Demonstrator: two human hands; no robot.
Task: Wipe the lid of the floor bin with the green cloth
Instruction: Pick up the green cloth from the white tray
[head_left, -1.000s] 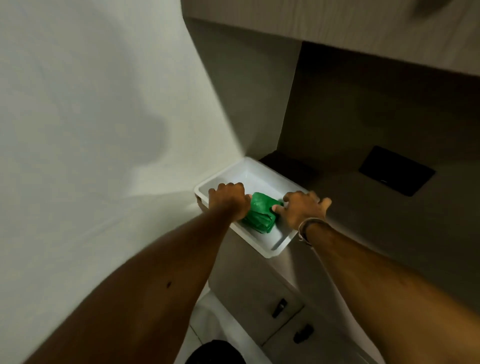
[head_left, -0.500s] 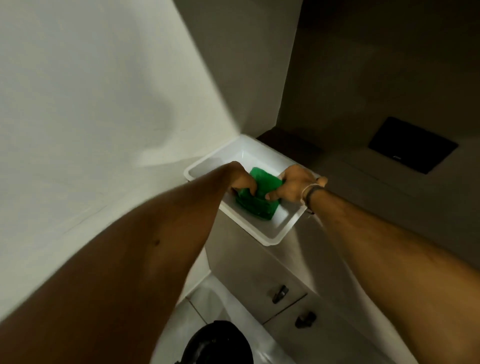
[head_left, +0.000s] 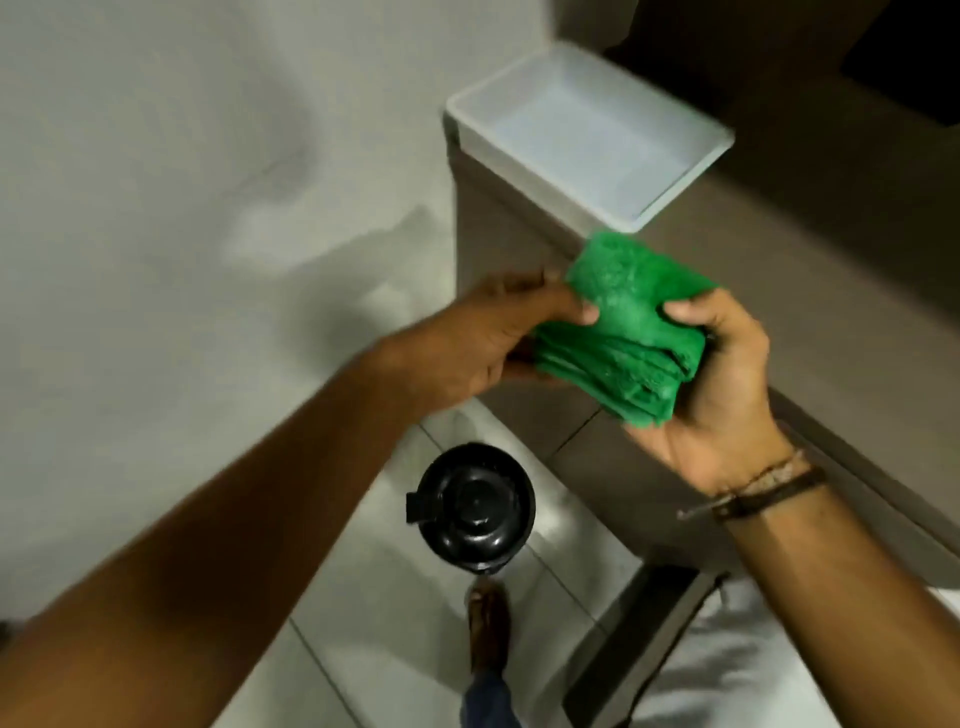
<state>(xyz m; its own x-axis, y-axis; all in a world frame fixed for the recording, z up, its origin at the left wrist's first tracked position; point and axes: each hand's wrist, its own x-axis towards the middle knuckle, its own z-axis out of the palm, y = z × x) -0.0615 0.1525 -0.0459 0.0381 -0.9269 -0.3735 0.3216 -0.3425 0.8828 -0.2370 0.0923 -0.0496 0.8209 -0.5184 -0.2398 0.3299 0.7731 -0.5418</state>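
Note:
A folded green cloth (head_left: 628, 332) is held in the air between both hands at chest height. My left hand (head_left: 488, 338) pinches its left edge, thumb on top. My right hand (head_left: 717, 384) cups its right side from below, fingers curled over the edge. Far below on the tiled floor stands the small round floor bin (head_left: 475, 512) with a glossy black domed lid, closed, directly under the hands and well apart from them.
A white plastic tray (head_left: 675, 176) sits on a brown counter ledge (head_left: 831, 291) above and behind the cloth. A pale wall fills the left. My shoe (head_left: 485, 621) stands on the floor just in front of the bin. A white object lies at lower right.
Both hands lifted the green cloth out of the white tray and drew it toward me. The view tilted down, bringing the black bin on the floor into sight.

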